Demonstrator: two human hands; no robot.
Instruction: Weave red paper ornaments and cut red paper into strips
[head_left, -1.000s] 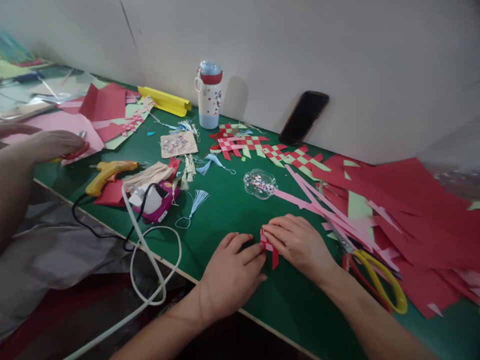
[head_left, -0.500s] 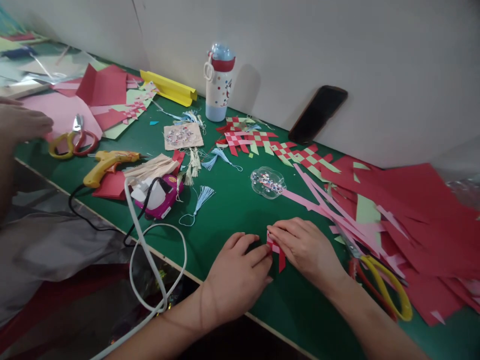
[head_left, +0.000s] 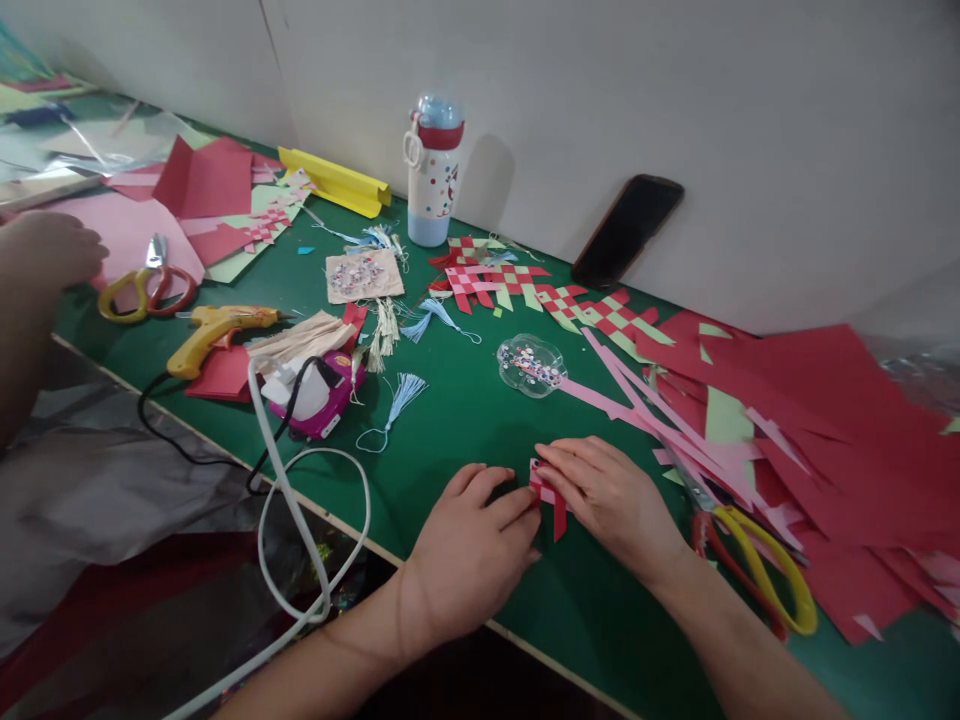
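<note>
My left hand (head_left: 469,555) and my right hand (head_left: 611,500) meet over a small woven strip piece of red and pink paper (head_left: 548,495) on the green cutting mat (head_left: 457,430). The right fingers press on its top, and the left fingertips pinch its near side. Its lower red strip hangs free past my fingers. Long pink paper strips (head_left: 637,395) lie just beyond my right hand, and yellow-handled scissors (head_left: 757,570) lie to its right. A co-worker's hand (head_left: 52,250) rests at the far left, next to red-and-yellow-handled scissors (head_left: 146,285).
A stack of red paper (head_left: 832,430) covers the right side. Woven paper mats (head_left: 491,285) lie at the back, near a water bottle (head_left: 433,170) and a phone (head_left: 627,230). A glue gun (head_left: 217,335), tassels and a white cable (head_left: 296,530) lie to the left.
The co-worker's hand has lifted off the scissors and moved toward the left edge, uncovering them. My hands have stayed on the paper piece, and the view has shifted slightly.
</note>
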